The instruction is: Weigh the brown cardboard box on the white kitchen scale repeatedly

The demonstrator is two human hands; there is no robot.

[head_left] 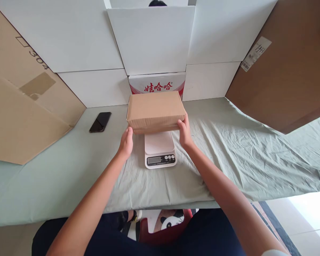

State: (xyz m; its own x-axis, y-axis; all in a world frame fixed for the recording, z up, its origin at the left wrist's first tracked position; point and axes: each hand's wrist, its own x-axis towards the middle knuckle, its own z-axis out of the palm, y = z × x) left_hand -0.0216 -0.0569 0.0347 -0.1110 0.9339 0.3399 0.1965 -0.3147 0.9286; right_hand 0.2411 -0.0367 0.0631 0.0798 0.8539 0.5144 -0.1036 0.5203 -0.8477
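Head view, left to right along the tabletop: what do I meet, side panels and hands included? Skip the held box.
Left cardboard panel → black phone → left hand → white scale → right hand → right cardboard panel.

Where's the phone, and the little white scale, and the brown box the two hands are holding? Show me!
Phone (100, 122): head view, on its dark screen.
White scale (160, 147): head view, on its flat weighing top.
Brown box (156, 109): head view, on its top face.
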